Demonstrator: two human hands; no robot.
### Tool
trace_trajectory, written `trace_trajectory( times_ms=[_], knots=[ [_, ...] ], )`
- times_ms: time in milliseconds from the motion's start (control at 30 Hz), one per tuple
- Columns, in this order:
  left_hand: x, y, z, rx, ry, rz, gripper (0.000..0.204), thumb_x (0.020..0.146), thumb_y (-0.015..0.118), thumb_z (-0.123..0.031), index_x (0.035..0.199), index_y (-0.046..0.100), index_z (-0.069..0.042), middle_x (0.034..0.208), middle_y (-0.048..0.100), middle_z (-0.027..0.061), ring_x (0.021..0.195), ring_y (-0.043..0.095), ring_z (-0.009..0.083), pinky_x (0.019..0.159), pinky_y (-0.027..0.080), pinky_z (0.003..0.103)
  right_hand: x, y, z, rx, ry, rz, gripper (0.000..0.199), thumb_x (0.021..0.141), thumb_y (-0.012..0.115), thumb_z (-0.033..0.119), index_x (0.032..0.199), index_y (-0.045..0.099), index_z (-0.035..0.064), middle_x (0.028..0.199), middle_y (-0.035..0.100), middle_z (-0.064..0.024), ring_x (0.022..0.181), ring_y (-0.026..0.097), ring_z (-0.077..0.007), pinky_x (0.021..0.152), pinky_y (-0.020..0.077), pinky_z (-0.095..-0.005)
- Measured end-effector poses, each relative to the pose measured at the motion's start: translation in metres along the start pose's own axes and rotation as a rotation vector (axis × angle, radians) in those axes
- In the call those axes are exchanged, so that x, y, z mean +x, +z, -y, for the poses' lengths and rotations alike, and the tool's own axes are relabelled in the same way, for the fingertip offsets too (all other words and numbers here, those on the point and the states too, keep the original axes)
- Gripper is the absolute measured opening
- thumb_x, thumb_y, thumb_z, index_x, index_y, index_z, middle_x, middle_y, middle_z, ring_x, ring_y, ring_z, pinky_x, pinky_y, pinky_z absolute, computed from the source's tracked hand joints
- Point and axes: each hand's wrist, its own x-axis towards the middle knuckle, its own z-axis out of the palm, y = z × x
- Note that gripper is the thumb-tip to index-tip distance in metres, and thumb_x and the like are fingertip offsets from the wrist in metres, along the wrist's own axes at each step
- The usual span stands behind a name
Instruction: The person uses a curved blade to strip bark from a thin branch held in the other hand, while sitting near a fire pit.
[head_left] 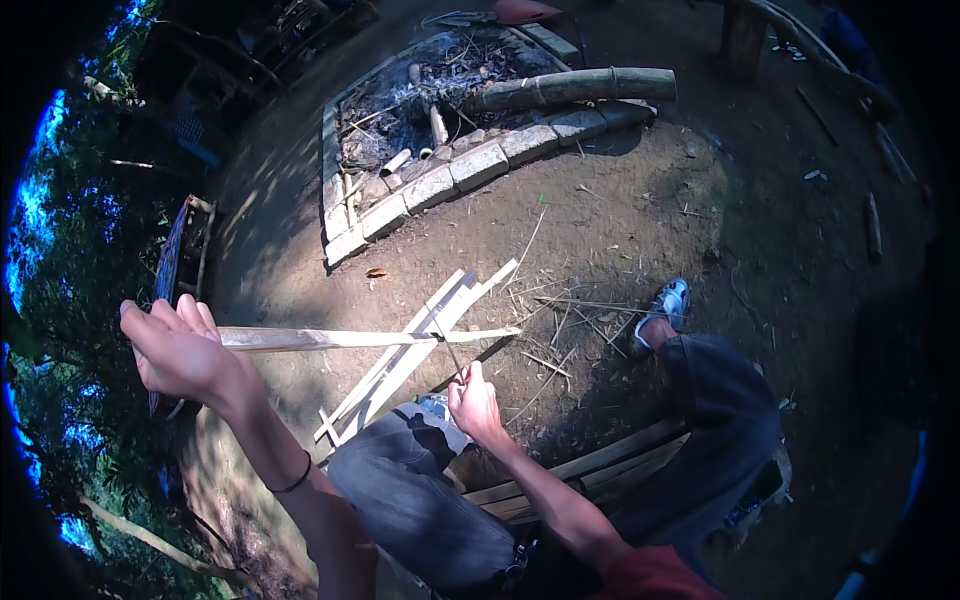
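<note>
My left hand (185, 352) is closed around the left end of a long pale bamboo strip (310, 340), which stretches to the right in front of my knees. My right hand (476, 405) grips a thin dark-bladed knife (450, 352), its handle mostly hidden by the fingers. The blade points up and away and crosses the strip near its right end; whether it cuts into the strip cannot be made out. Beneath, several split bamboo strips (465, 308) lie in a slanting pile on the ground beside my left leg.
Ahead, a fire pit edged with pale blocks (480, 165) holds ash and burnt wood. A thick bamboo log (590, 88) rests across its rim. Thin slivers (550, 368) litter the dirt near my shoe (668, 303). Bamboo poles (590, 462) run beneath my legs.
</note>
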Motion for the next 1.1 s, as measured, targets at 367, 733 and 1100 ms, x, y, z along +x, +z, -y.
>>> trace_trajectory(
  times_ms=[367, 733, 1100],
  knots=[
    [-0.003, -0.011, -0.007, 0.017, -0.004, 0.013, 0.042, 0.095, 0.050, -0.020, 0.063, 0.022, -0.017, 0.055, 0.023, -0.0054, 0.048, 0.019, 0.0038, 0.043, 0.013, 0.023, -0.033, -0.007, 0.027, 0.009, -0.081, 0.016, 0.024, 0.086, 0.056, 0.008, 0.102, 0.040, 0.0005, 0.067, 0.058, -0.0234, 0.065, 0.062, -0.0436, 0.059, 0.0466, -0.0500],
    [0.001, -0.026, -0.003, -0.072, -0.015, 0.117, 0.049, 0.096, 0.049, -0.025, 0.057, 0.020, -0.018, 0.050, 0.021, -0.0039, 0.042, 0.017, 0.0054, 0.040, 0.012, 0.024, -0.035, -0.014, 0.054, 0.090, -0.022, 0.109, 0.025, 0.085, 0.058, 0.009, 0.102, 0.040, 0.0026, 0.065, 0.057, -0.0244, 0.063, 0.060, -0.0459, 0.058, 0.0435, -0.0527],
    [-0.008, -0.018, -0.006, -0.117, -0.046, 0.242, 0.042, 0.097, 0.047, -0.023, 0.061, 0.026, -0.015, 0.054, 0.024, -0.0028, 0.043, 0.019, 0.0066, 0.040, 0.017, 0.024, -0.007, -0.014, 0.009, 0.035, -0.035, -0.008, 0.027, 0.084, 0.059, 0.009, 0.102, 0.040, 0.0007, 0.062, 0.056, -0.0240, 0.059, 0.060, -0.0443, 0.056, 0.0442, -0.0516]
  ],
)
